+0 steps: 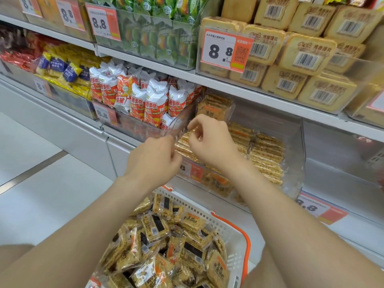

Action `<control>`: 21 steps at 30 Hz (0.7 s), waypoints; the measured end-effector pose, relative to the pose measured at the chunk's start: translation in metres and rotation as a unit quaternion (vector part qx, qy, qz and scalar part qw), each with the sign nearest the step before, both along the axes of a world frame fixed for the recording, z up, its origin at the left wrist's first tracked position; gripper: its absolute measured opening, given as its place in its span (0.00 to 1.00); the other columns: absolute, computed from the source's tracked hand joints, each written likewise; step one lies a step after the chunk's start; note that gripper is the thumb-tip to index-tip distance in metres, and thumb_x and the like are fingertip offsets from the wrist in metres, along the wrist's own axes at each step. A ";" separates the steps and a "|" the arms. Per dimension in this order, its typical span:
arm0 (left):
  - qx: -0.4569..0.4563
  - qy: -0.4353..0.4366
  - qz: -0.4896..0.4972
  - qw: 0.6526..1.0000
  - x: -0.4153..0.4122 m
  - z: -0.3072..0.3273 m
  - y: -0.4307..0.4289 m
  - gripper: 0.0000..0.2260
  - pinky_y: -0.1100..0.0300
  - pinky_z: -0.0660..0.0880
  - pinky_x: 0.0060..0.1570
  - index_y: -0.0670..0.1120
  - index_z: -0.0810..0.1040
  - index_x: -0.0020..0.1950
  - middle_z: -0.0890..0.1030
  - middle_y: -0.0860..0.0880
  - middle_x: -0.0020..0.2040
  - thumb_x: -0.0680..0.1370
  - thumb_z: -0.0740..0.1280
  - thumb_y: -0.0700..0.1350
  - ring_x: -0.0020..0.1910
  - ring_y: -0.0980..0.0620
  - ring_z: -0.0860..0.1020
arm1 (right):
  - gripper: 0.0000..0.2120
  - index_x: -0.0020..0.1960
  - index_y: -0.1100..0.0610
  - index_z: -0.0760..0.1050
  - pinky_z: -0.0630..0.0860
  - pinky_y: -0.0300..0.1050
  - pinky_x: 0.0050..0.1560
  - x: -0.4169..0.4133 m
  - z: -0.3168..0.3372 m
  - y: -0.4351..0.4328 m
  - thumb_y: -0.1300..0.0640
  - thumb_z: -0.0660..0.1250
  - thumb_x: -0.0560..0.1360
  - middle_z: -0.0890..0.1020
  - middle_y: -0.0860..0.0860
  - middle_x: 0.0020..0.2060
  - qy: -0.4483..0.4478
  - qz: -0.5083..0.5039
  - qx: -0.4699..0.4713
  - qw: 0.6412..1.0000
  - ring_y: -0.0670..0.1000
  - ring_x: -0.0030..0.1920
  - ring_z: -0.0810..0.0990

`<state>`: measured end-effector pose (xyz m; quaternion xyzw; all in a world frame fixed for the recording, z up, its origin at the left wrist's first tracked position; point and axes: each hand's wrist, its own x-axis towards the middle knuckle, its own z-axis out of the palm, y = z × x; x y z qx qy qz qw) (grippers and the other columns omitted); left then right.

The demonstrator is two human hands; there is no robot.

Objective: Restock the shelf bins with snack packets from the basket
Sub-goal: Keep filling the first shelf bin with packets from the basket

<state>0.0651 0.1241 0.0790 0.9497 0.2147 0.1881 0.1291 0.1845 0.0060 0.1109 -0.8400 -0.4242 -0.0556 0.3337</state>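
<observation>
Just above the clear bin (295, 142) of crispy rice packets (268, 156), left hand (153, 159) and right hand (209, 142) curl fingers (194, 126); any grip is hidden.

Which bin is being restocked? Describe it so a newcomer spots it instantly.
Start at the white basket with orange handles at the bottom and look just behind it. Take the clear bin where the left hand and right hand meet. It holds flat golden packets like the basket's, whereas its left neighbour holds red-and-white packets.
</observation>
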 end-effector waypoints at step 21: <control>-0.078 0.569 -0.106 0.812 -0.026 -0.138 0.022 0.36 0.53 0.78 0.51 0.54 0.54 0.85 0.71 0.47 0.77 0.80 0.59 0.33 0.60 0.46 0.78 | 0.14 0.36 0.57 0.65 0.67 0.46 0.32 -0.066 -0.041 0.034 0.61 0.61 0.80 0.72 0.54 0.34 0.003 0.196 -0.489 0.850 0.55 0.34 0.69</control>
